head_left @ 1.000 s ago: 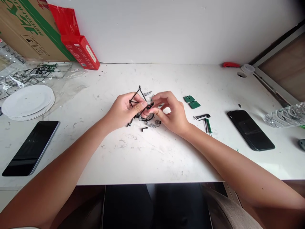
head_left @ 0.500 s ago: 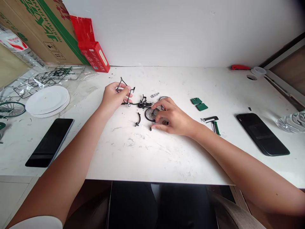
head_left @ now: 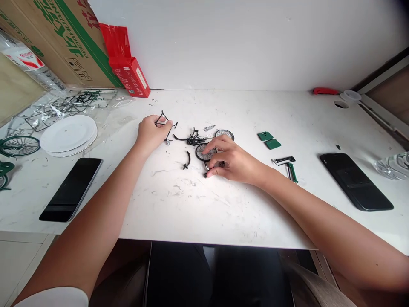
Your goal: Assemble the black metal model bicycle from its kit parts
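Note:
My left hand [head_left: 152, 133] is closed on a dark miniature bicycle frame [head_left: 166, 135], pinching it between thumb and fingers above the table. My right hand [head_left: 231, 161] is low over the table with its fingers curved and apart. Its index fingertip reaches over a small spoked wheel [head_left: 202, 152], and its thumb is beside a tiny black part [head_left: 205, 175]; whether it touches that part I cannot tell. Between the hands lies a cluster of black bicycle parts [head_left: 194, 140]. A curved black piece [head_left: 187, 160] lies nearer me, and a second wheel [head_left: 224, 134] is behind my right hand.
Two green plates [head_left: 269, 140] and thin black and green pieces [head_left: 289, 164] lie to the right. Phones [head_left: 72, 189] [head_left: 356, 181] flank my arms. White paper plates [head_left: 68, 134], sprues [head_left: 73, 104] and a red box [head_left: 131, 76] are at left.
My left hand has drawn the frame slightly away from the black parts cluster. My right hand stays over the wheel, its thumb closer to the tiny black part. The view has shifted a little.

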Demonstrator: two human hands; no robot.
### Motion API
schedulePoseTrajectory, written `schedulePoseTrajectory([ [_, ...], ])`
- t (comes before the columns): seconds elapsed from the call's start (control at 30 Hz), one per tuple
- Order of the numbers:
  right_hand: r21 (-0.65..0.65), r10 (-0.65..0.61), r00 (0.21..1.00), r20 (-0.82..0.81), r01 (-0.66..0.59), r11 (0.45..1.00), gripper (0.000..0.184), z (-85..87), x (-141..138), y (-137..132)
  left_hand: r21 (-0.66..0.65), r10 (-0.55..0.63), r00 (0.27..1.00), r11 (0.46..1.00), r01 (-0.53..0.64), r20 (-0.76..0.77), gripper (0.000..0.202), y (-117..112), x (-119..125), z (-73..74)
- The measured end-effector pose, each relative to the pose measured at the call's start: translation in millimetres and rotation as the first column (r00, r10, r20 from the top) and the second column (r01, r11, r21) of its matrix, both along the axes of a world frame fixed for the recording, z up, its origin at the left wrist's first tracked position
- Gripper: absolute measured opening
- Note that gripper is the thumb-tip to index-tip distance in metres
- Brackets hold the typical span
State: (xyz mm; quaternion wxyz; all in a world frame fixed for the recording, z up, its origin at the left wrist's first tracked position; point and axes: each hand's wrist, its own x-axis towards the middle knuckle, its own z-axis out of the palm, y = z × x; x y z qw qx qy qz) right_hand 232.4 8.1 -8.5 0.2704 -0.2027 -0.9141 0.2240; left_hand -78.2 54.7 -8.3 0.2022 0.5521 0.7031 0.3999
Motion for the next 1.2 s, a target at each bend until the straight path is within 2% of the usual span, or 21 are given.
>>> schedulePoseTrajectory([
  [0.07, 0.014, 0.006, 1.0, 0.001, -0.006, 1.0, 0.029, 1.0, 0, 0, 0.021, 0.035, 0.998, 0.999, -0.034, -0.051, 0.034, 0, 3, -2.2],
  [0.2, 0.001, -0.011, 1.0, -0.023, 0.011, 1.0, 0.026, 3.5, -1, 0, 0.048, -0.002, 0.998, 0.999, 0.004, -0.061, 0.034, 1, 8, -7.5],
  [0.3, -0.012, -0.02, 0.999, -0.047, 0.019, 1.0, 0.028, 2.9, -1, 2, 0.051, 0.026, 0.994, 0.998, -0.02, -0.104, 0.031, 1, 9, -10.9],
  [0.47, -0.076, -0.063, 0.993, -0.104, 0.055, 0.996, 0.035, 0.5, -1, 3, 0.038, 0.065, 0.994, 0.997, -0.062, -0.092, 0.042, 1, 11, -13.4],
  [0.57, -0.049, -0.134, 0.978, -0.161, 0.128, 0.991, 0.033, 2.1, -3, 0, 0.111, 0.087, 0.994, 0.991, -0.079, -0.072, 0.034, 1, 12, -12.0],
  [0.7, -0.007, -0.21, 0.955, -0.21, 0.213, 0.977, 0.021, 5.7, -7, -8, 0.282, 0.081, 0.993, 0.958, -0.053, -0.087, 0.022, -5, 17, -3.9],
  [0.8, 0.009, -0.259, 0.935, -0.243, 0.269, 0.963, 0.016, 7.4, -10, -13, 0.396, -0.022, 0.998, 0.917, 0.042, -0.057, 0.015, -16, 28, 6.4],
  [0.9, -0.014, -0.301, 0.902, -0.31, 0.312, 0.95, 0.016, 7.1, -13, -16, 0.474, -0.217, 0.975, 0.855, 0.21, -0.04, 0.011, -32, 45, 16.1],
  [1.0, -0.094, -0.347, 0.871, -0.348, 0.336, 0.937, 0.02, 4.1, -17, -18, 0.411, -0.413, 0.911, 0.832, 0.373, 0.008, 0.019, -49, 61, 21.1],
  [1.1, -0.16, -0.38, 0.854, -0.354, 0.345, 0.925, 0.024, -0.3, -19, -18, 0.309, -0.567, 0.811, 0.804, 0.508, 0.142, 0.034, -59, 70, 21.5],
  [1.2, -0.182, -0.394, 0.835, -0.385, 0.35, 0.919, 0.025, -2.7, -19, -16, 0.225, -0.637, 0.722, 0.771, 0.596, 0.268, 0.033, -63, 73, 21.3],
])
